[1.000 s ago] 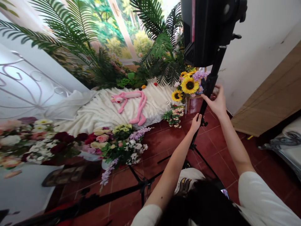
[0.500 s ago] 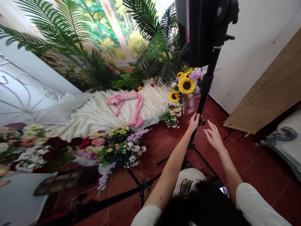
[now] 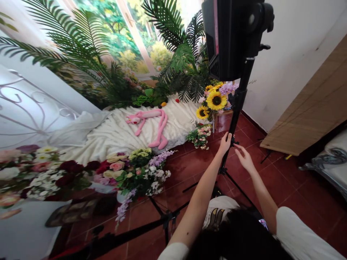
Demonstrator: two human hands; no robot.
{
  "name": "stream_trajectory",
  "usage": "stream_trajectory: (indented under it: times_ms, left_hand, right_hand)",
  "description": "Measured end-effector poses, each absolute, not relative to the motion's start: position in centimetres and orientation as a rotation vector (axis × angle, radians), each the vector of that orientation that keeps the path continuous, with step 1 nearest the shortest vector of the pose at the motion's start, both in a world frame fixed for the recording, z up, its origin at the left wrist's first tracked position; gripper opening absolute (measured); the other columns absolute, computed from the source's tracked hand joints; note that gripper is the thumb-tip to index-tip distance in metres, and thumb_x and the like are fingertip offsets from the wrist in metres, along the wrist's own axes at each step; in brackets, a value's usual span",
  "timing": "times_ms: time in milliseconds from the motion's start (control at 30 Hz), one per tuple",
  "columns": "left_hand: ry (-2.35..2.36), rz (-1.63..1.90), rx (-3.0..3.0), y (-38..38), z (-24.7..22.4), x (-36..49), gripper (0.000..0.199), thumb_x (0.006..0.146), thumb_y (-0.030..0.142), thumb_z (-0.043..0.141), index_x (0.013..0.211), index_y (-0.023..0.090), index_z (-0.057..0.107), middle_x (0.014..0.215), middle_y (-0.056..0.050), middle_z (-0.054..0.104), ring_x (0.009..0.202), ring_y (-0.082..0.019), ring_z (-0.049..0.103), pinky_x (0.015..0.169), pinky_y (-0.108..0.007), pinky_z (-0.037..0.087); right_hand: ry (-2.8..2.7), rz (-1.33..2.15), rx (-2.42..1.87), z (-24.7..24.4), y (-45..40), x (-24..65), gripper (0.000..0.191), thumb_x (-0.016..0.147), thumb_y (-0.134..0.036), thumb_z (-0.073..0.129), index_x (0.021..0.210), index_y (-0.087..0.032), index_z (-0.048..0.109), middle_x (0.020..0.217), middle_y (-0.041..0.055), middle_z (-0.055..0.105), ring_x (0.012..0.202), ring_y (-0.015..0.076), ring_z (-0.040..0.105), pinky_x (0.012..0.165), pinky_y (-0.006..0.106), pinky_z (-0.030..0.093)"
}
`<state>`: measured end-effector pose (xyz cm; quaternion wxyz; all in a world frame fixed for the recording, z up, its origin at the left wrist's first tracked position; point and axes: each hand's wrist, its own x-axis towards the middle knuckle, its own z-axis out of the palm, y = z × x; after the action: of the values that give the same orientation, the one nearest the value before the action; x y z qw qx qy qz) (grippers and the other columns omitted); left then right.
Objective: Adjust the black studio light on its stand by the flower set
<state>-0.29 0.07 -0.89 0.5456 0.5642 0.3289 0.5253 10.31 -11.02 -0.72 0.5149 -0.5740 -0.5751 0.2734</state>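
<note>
My left hand (image 3: pixel 225 143) is wrapped round the black pole of a light stand (image 3: pixel 235 112), below a large black lamp (image 3: pixel 230 39). Just right of the pole, my right hand (image 3: pixel 244 157) has its fingers at a small black knob (image 3: pixel 234 143); whether they pinch it cannot be made out. The stand's legs (image 3: pixel 235 184) spread over the floor beneath my arms.
A pink plush toy (image 3: pixel 161 126) lies on a white fur cloth (image 3: pixel 108 135). Flowers (image 3: pixel 116 169) and a second black stand (image 3: pixel 162 218) are at lower left, sunflowers (image 3: pixel 216 100) behind the pole. A brown panel (image 3: pixel 303 108) leans at right.
My right hand has moved left to the knob beside the pole, its fingers less spread. My left hand stays on the pole. The whole view has shifted slightly.
</note>
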Motion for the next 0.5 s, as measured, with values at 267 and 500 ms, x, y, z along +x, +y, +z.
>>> stream_trajectory:
  times_ms: [267,500]
  left_hand:
    - [0.791,1.275,1.315,0.14,-0.78,-0.21,0.06,0.083,0.073,0.045,0.088,0.016,0.062,0.079,-0.004,0.064,0.072,-0.013,0.059,0.075,-0.026,0.05]
    - [0.762,1.243,1.279,-0.09,-0.47,-0.25,0.062,0.081,0.076,0.045,0.088,0.016,0.06,0.073,-0.001,0.059,0.06,-0.01,0.055,0.062,-0.025,0.049]
  right_hand:
    - [-0.94,1.121,-1.232,0.06,-10.43,10.18,0.063,0.088,-0.062,0.048,0.136,-0.022,0.055,0.119,0.0129,0.071,0.114,0.0266,0.067,0.091,0.043,0.055]
    - [-1.346,0.396,-1.484,-0.07,-11.13,9.95,0.044,0.093,-0.056,0.047,0.101,-0.02,0.071,0.132,0.0153,0.059,0.124,0.0262,0.055,0.107,0.048,0.044]
